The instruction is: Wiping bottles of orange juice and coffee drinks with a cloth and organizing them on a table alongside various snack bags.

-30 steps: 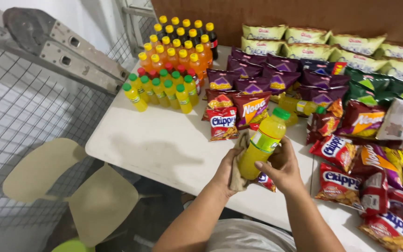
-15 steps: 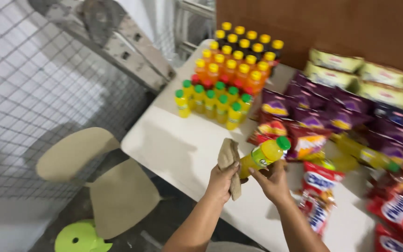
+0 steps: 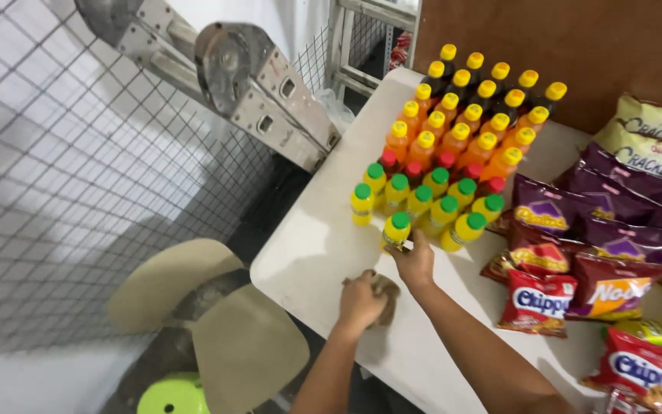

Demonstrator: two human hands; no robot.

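Note:
My right hand [image 3: 415,261] grips a small yellow bottle with a green cap [image 3: 396,232] and holds it upright on the white table [image 3: 316,253], at the front of a group of like bottles [image 3: 430,199]. My left hand [image 3: 360,300] is closed on a crumpled brown cloth [image 3: 385,294] pressed on the table just in front of that bottle. Behind the green-capped bottles stand rows of orange bottles with yellow caps [image 3: 461,123] and a few red-capped ones.
Snack bags lie to the right: purple ones [image 3: 576,215], red ones [image 3: 545,299] and pale ones [image 3: 653,130] at the back. A folded metal ladder [image 3: 224,77] leans by a wire mesh wall [image 3: 55,192]. Beige chairs [image 3: 216,322] and a green stool [image 3: 170,395] stand below the table edge.
The view swung left. My right hand carried the yellow bottle from mid-air down to the front of the green-capped group. My left hand lowered the cloth onto the table.

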